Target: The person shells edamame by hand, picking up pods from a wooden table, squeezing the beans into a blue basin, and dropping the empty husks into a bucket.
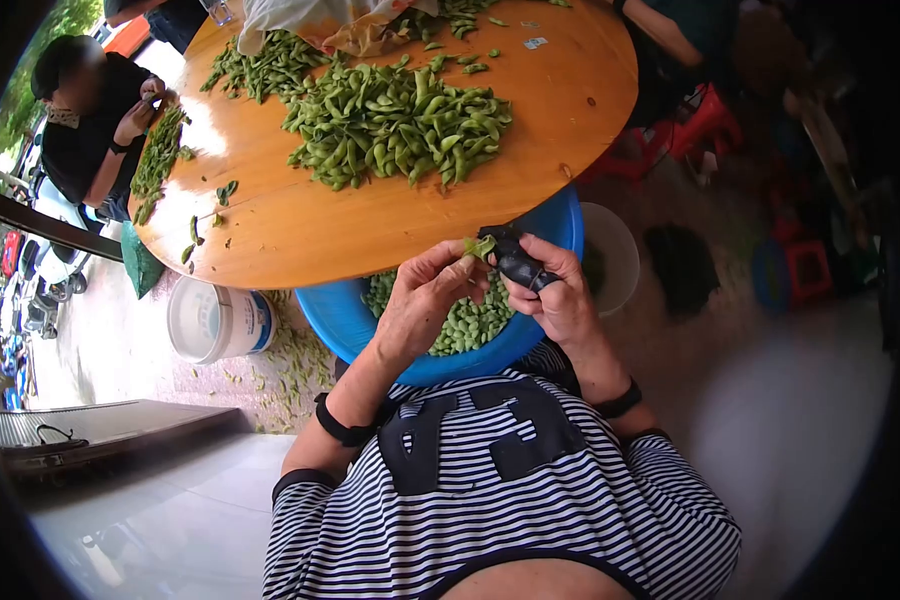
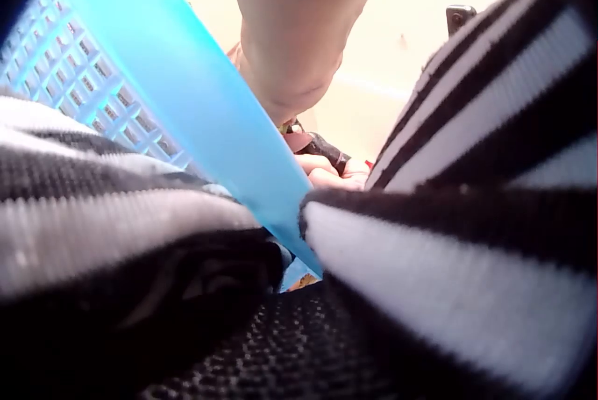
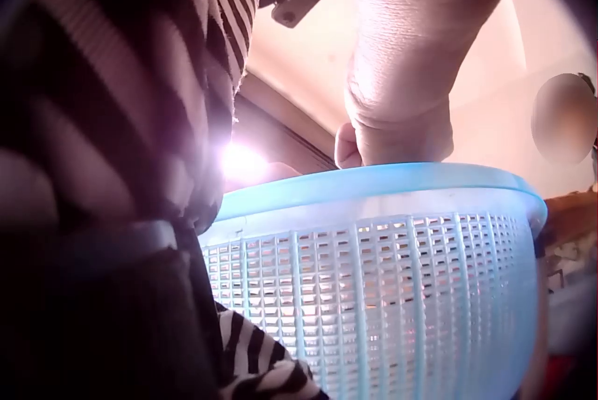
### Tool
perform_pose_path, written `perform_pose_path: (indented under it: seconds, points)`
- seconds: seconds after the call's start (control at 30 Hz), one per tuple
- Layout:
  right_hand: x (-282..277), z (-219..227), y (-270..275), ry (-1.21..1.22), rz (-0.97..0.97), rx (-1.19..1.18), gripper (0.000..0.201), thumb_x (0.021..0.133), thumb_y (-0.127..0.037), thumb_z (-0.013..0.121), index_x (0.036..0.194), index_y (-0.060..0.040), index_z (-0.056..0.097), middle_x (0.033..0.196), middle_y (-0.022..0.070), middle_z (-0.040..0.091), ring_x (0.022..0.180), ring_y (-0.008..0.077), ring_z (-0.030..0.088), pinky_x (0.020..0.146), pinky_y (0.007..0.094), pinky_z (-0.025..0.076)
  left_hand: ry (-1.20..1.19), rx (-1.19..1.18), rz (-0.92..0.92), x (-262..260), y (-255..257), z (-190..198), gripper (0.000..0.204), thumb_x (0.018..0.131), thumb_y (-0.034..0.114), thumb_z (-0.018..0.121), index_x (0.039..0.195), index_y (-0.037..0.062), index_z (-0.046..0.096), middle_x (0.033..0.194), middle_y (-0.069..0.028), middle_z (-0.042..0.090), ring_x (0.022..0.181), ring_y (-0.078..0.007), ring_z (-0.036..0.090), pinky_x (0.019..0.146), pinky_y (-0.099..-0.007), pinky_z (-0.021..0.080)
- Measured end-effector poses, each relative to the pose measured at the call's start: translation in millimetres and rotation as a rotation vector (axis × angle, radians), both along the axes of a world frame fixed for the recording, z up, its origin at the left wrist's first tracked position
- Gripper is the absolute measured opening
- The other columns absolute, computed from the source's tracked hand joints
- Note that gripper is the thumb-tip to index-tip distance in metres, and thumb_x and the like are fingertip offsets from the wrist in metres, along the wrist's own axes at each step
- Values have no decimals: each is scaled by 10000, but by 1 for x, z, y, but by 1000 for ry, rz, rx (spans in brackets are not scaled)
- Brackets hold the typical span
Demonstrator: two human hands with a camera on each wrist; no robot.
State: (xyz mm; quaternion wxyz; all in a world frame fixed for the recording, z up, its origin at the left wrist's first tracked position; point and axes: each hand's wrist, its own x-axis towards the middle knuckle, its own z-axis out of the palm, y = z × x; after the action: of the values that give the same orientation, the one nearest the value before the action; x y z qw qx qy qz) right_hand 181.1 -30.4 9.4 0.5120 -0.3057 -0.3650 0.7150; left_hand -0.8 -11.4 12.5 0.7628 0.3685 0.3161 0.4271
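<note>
In the head view the left hand (image 1: 426,292) pinches a green pod (image 1: 480,246) between thumb and fingers, over the blue basket (image 1: 322,325). Close beside it, the right hand (image 1: 562,300) has its fingers curled round a black tool (image 1: 522,268), whose end meets the pod. Shelled green beans (image 1: 470,322) lie in the basket below both hands. The left wrist view shows the basket (image 2: 201,92) and, beyond the forearm, part of a hand. From the right wrist view, the basket's wall (image 3: 374,278) stands below the right hand (image 3: 402,138), whose fingers are mostly hidden.
A heap of pods (image 1: 400,125) covers part of the wooden table (image 1: 560,90), with a smaller pile (image 1: 160,160) at its left edge. Another person (image 1: 90,120) sits there. A white bucket (image 1: 205,320) stands left of the basket, a pale tub (image 1: 615,258) right, and red stools (image 1: 705,125) farther right.
</note>
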Motion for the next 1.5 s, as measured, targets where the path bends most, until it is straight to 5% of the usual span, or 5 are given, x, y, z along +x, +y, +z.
perform_pose_path:
  seconds: [0.47,0.53,0.77,1.23,1.5]
  points:
    - [-13,-4,-4,-463,-230,384,307,830,58,445,1089,37,608,808,7,525,578,39,419,469,184,322,-298,-128,58,6,-1,-15,149,970,123,525,1024,9,605,899,-64,647,758,-132,602,706,-267,498]
    - [-5,-4,-5,94,16,0,294,833,10,453,1082,48,606,766,14,524,560,41,389,464,181,304,-280,-93,60,4,0,-15,128,968,102,518,1014,16,602,889,-70,647,765,-140,605,694,-270,497]
    - [7,-19,3,180,55,-17,320,845,-53,463,1113,55,600,704,-5,490,555,41,362,469,178,297,-50,-28,61,0,-1,-2,110,952,112,552,915,20,598,830,-80,638,683,-140,582,615,-257,469]
    - [-9,-2,-2,-898,-419,702,327,784,43,561,1099,7,637,820,97,561,679,179,545,634,265,450,135,52,-87,0,-2,-8,256,963,252,569,850,23,578,631,-7,535,489,-70,456,424,-204,332]
    - [-2,-12,-2,-106,-74,104,376,773,44,491,1115,-15,634,781,-5,542,608,69,452,504,199,356,248,108,-30,2,-5,-2,268,956,261,588,815,33,577,629,-1,545,500,-56,458,442,-200,337]
